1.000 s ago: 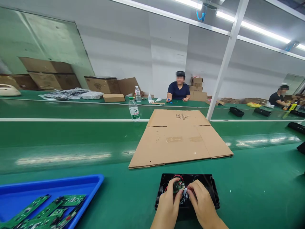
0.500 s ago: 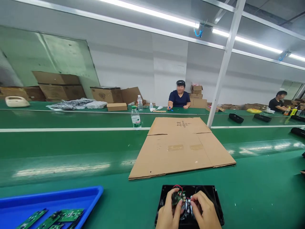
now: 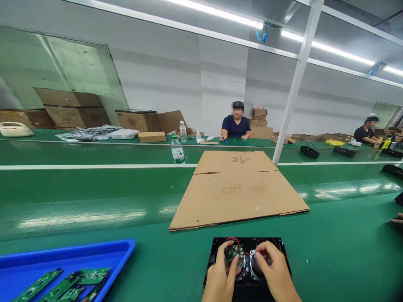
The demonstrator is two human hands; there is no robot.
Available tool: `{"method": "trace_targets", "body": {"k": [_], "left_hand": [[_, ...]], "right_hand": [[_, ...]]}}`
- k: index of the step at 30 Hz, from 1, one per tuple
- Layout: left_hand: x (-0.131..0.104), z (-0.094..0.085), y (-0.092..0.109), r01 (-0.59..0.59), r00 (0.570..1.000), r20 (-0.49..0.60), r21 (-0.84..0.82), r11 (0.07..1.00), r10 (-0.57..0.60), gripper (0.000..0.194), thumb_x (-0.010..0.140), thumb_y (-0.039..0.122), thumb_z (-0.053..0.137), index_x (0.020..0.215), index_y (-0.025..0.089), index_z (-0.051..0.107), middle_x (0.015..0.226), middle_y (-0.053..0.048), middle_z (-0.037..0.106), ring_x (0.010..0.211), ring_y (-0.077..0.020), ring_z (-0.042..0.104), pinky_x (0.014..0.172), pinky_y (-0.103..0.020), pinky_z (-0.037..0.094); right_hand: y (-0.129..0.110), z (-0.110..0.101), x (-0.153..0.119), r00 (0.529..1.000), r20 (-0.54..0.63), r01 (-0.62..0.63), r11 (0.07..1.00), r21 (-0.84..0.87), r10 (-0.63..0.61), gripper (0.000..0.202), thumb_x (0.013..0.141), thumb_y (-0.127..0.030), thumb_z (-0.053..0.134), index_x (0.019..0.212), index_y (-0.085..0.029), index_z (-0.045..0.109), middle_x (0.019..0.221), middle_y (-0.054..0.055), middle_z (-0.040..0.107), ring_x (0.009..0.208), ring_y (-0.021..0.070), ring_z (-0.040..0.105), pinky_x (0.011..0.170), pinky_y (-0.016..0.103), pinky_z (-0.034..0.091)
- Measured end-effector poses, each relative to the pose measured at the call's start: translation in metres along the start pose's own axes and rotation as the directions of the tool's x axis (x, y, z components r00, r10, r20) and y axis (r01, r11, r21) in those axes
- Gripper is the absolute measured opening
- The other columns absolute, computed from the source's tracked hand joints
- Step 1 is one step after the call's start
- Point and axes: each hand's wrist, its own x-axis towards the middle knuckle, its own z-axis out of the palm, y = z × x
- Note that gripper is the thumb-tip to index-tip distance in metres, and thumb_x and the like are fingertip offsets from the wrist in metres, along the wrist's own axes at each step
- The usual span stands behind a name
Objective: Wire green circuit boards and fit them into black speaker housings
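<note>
A black speaker housing (image 3: 217, 245) lies open before me, with two round silver-rimmed speakers (image 3: 258, 268) in it. My left hand (image 3: 218, 272) grips a small green circuit board (image 3: 232, 252) between thumb and fingers, over the housing's left half. A red wire (image 3: 233, 239) loops up behind that board. My right hand (image 3: 275, 266) is closed in a pinch just right of the board, above the right speaker. A thin wire runs from the board's edge to its fingertips; the wire's end is hidden by the fingers.
A blue tray (image 3: 126, 251) with several green circuit boards (image 3: 92, 275) stands at the left. Flattened cardboard (image 3: 239, 201) lies beyond the housing. A water bottle (image 3: 178, 152) stands behind, near a white post (image 3: 296, 92). Two people sit farther back; another hand (image 3: 397, 220) shows at the right edge.
My right hand has shifted slightly right and turned, uncovering more of the right speaker. My left hand still holds the circuit board. The view has tilted a little downward.
</note>
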Motion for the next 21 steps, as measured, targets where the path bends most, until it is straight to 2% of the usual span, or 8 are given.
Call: {"method": "trace_targets", "body": {"k": [5,8,10,12,14,17,21], "left_hand": [[-0.002,-0.002,0.011,0.050,0.999,0.019,-0.049,0.998,-0.049,0.046,0.071,0.048,0.050,0.105,0.018,0.042,0.082,-0.005,0.067,0.077,-0.0217,0.066,0.073,-0.034,0.055],[-0.002,-0.002,0.014,0.064,0.998,0.015,-0.040,0.997,-0.064,0.042,0.072,0.043,0.050,0.105,0.018,0.042,0.080,-0.005,0.067,0.075,-0.0219,0.066,0.072,-0.036,0.055],[-0.002,-0.003,0.014,0.066,0.998,0.015,-0.034,0.997,-0.066,0.040,0.073,0.040,0.050,0.105,0.018,0.041,0.080,-0.005,0.067,0.076,-0.0223,0.066,0.072,-0.037,0.055],[-0.001,-0.003,0.014,0.069,0.997,0.023,-0.024,0.997,-0.068,0.039,0.073,0.038,0.050,0.106,0.018,0.041,0.081,-0.005,0.067,0.077,-0.0224,0.066,0.073,-0.037,0.055],[-0.001,-0.003,0.013,0.070,0.997,0.036,-0.004,0.998,-0.070,0.038,0.074,0.038,0.048,0.106,0.018,0.041,0.084,-0.006,0.067,0.078,-0.0222,0.065,0.073,-0.037,0.055],[-0.001,-0.002,0.012,0.048,0.997,0.054,0.021,0.999,-0.049,0.035,0.075,0.037,0.046,0.104,0.018,0.043,0.086,-0.007,0.066,0.079,-0.0214,0.065,0.073,-0.036,0.055],[-0.002,-0.003,0.011,0.026,0.996,0.078,0.056,0.998,-0.030,0.031,0.075,0.035,0.045,0.100,0.018,0.045,0.089,-0.007,0.065,0.080,-0.0206,0.065,0.072,-0.035,0.055]], "right_hand": [[0.000,-0.008,0.006,0.973,0.059,-0.229,0.937,0.263,0.221,0.030,0.076,-0.046,0.049,0.077,-0.016,0.050,0.063,-0.002,0.046,0.053,0.0091,0.041,0.048,0.020,0.034],[-0.003,-0.011,0.009,0.953,0.078,-0.301,0.874,0.381,0.294,0.036,0.071,-0.052,0.053,0.077,-0.017,0.047,0.062,-0.002,0.046,0.052,0.0094,0.041,0.047,0.020,0.035],[-0.008,-0.012,0.008,0.952,0.092,-0.303,0.871,0.386,0.290,0.035,0.071,-0.052,0.052,0.076,-0.017,0.047,0.064,-0.001,0.047,0.053,0.0102,0.043,0.049,0.021,0.037],[-0.015,-0.012,0.005,0.974,0.107,-0.222,0.942,0.253,0.201,0.028,0.076,-0.045,0.049,0.075,-0.017,0.050,0.068,0.000,0.050,0.057,0.0110,0.044,0.052,0.022,0.037],[-0.020,-0.010,0.001,0.990,0.127,-0.058,0.998,0.038,0.053,0.021,0.082,-0.034,0.043,0.075,-0.017,0.053,0.071,0.002,0.051,0.062,0.0119,0.045,0.057,0.023,0.036],[-0.021,-0.005,-0.004,0.983,0.138,0.141,0.975,-0.173,-0.117,0.021,0.086,-0.025,0.038,0.076,-0.018,0.054,0.075,0.003,0.053,0.070,0.0136,0.048,0.062,0.025,0.036],[-0.015,0.001,-0.007,0.974,0.138,0.212,0.938,-0.276,-0.180,0.021,0.088,-0.022,0.036,0.078,-0.018,0.054,0.077,0.003,0.054,0.073,0.0150,0.048,0.065,0.026,0.037]]}}
